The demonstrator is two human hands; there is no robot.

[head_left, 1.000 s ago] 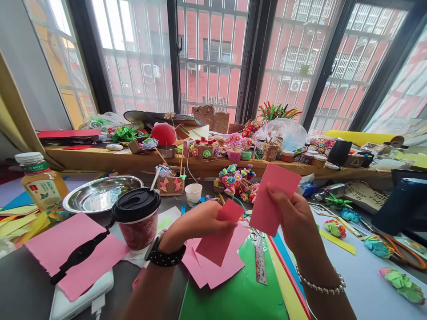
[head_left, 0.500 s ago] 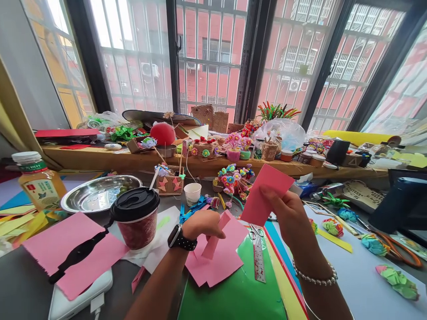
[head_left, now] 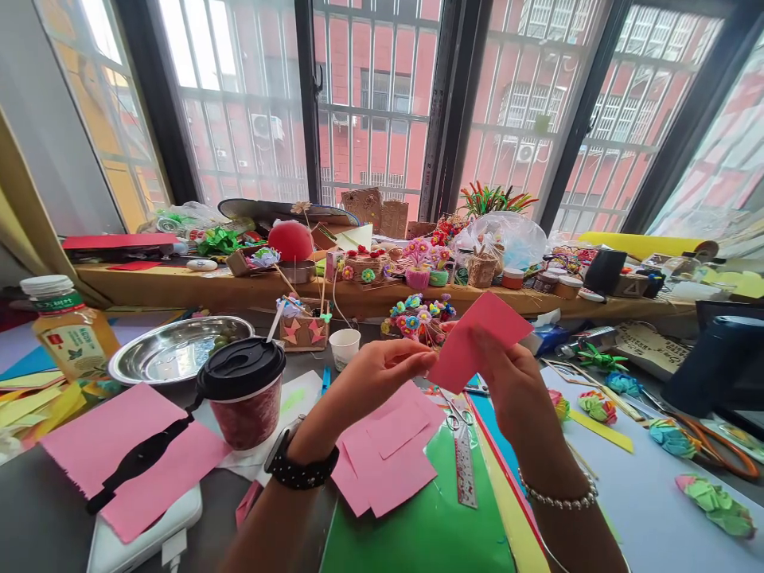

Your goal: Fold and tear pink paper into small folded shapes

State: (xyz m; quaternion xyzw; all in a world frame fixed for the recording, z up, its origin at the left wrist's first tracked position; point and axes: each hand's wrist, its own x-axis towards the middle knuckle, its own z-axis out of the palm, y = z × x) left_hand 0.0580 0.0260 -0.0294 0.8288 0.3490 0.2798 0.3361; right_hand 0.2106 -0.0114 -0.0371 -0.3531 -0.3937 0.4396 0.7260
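A small rectangle of pink paper (head_left: 465, 350) is held up in front of me. My right hand (head_left: 518, 390) pinches its right side, thumb on the near face. At the paper's left corner, my left hand (head_left: 382, 372) has its thumb and fingers closed on the edge; some fingertips are hidden behind the sheet. Below, several pink paper pieces (head_left: 394, 469) lie overlapping on a green sheet (head_left: 435, 533). Just right of that pile are scissors (head_left: 458, 414) and a small clear ruler (head_left: 464, 469).
On the left stand a lidded coffee cup (head_left: 244, 406), a steel plate (head_left: 137, 362) and a juice bottle (head_left: 75, 342). A larger pink sheet (head_left: 155, 430) lies over a white power bank (head_left: 113, 549). Crumpled paper balls (head_left: 672, 438) sit at right. Crafts crowd the windowsill (head_left: 239, 286).
My left hand has let go of a pink piece, which now lies flat on the pile. It has moved up and right to the paper in my right hand.
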